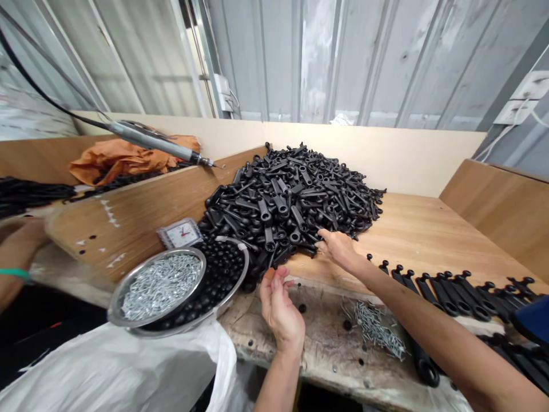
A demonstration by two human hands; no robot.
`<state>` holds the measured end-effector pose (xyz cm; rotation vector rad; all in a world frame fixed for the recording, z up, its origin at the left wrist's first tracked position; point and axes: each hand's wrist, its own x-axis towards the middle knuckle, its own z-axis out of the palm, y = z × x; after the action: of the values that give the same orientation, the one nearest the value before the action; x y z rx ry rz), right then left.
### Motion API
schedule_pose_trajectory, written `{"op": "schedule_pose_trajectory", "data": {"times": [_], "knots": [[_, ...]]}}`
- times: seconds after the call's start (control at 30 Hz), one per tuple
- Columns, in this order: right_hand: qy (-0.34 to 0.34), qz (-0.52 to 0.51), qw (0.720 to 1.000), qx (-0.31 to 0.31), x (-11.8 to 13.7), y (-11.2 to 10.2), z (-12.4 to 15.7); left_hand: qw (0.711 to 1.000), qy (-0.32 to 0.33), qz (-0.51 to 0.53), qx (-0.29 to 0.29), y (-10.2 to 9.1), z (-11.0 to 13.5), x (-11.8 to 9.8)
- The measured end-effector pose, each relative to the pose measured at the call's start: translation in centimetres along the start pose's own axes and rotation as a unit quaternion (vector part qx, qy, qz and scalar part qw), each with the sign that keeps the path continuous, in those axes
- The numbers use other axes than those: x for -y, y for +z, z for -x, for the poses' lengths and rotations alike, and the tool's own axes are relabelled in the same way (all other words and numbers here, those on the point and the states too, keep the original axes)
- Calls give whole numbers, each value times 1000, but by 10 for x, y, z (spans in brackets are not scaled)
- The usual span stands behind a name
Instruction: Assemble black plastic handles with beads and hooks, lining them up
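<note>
My right hand (338,250) reaches to the front edge of a big heap of black plastic arms (295,194) with ring-shaped and ball ends. Its fingers are bent together against the heap, and whatever lies between them is hidden. Lower and to the left, my left hand (281,309) is held palm up over the bench edge, fingers loosely curled and apart, with nothing visible in it. Left of it stands a metal bowl of silver screws (163,286), resting over a larger bowl of black balls (214,269).
Black arms (450,292) lie in a row at right, near loose screws (377,329). A power screwdriver (158,146) hangs above the wooden divider (128,212). A small clock (180,233) stands behind the bowls. Another person's arm with a green band (15,273) shows far left. White sacking (128,366) drapes in front.
</note>
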<state>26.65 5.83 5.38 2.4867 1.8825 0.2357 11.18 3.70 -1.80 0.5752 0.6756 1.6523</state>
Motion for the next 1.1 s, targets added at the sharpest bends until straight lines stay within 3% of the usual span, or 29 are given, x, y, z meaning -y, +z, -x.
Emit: {"op": "schedule_pose_trajectory", "data": {"times": [0.23,0.5,0.67,0.8,0.93,1.0,1.1], "knots": [[-66,-23,998,-12,51,-18,-24,1000,-16,-3,-8,0,1,-3],[-25,4,999,-20,38,-14,-42,998,-55,-1,-5,-5,1,0],[-30,-7,999,-36,38,-17,-35,998,-59,-24,0,-7,0,0],[-78,-55,994,-58,33,-30,8,998,-45,-42,29,-6,-2,1],[-193,-190,959,-90,21,-28,83,984,-19,-57,169,-2,9,0],[-217,-219,947,-89,15,-23,120,965,-48,-62,250,0,25,-3],[-208,-251,941,-93,3,-19,169,928,-150,-55,338,-1,58,-10]]}}
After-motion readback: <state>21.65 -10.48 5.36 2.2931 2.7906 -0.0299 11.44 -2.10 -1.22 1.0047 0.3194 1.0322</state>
